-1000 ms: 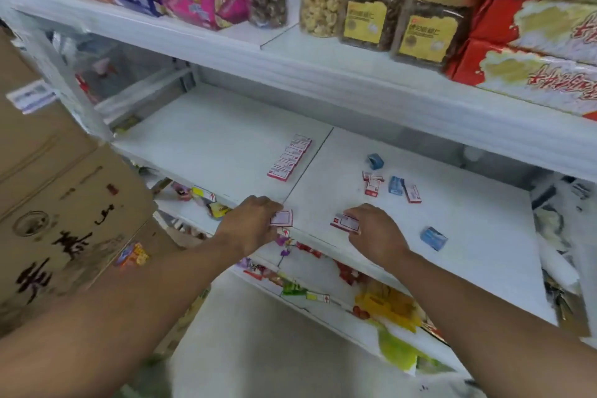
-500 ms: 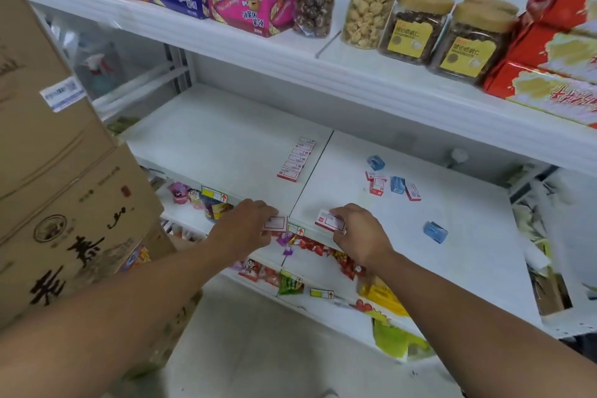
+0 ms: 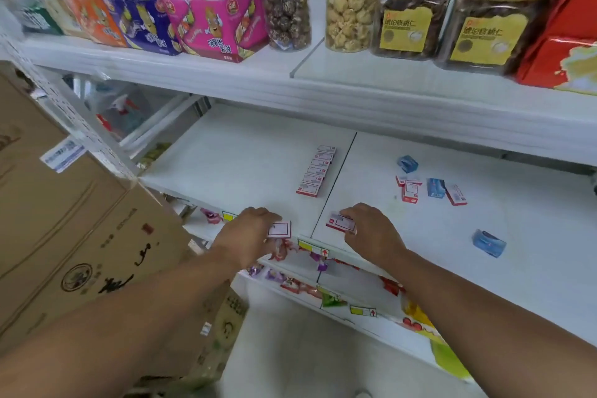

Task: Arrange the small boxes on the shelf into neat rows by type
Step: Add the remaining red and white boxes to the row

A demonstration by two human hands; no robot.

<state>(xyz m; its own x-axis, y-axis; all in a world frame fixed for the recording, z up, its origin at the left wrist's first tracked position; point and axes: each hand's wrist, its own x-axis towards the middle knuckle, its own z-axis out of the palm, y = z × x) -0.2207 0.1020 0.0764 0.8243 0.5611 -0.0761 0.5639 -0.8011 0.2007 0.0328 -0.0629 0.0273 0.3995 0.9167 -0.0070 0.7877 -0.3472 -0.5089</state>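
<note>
On the white middle shelf [image 3: 245,155] a neat row of red-and-white small boxes [image 3: 316,171] runs front to back beside the shelf seam. My left hand [image 3: 245,236] pinches one red-and-white box [image 3: 280,229] at the shelf's front edge. My right hand [image 3: 368,229] pinches another red-and-white box [image 3: 339,222] just right of the seam. Further right lie loose red-and-white boxes [image 3: 410,191] [image 3: 456,194] mixed with blue boxes [image 3: 407,163] [image 3: 436,187], and one more blue box [image 3: 488,243] sits apart.
A large cardboard carton [image 3: 64,236] stands at the left, close to my left arm. The upper shelf [image 3: 323,87] carries snack boxes [image 3: 210,26], jars [image 3: 413,13] and red packs [image 3: 565,39]. A lower shelf [image 3: 339,281] holds colourful packets behind price tags.
The camera view has shifted, showing more of the upper shelf. Both hands stay at the front edge with their boxes and have moved slightly towards the row.
</note>
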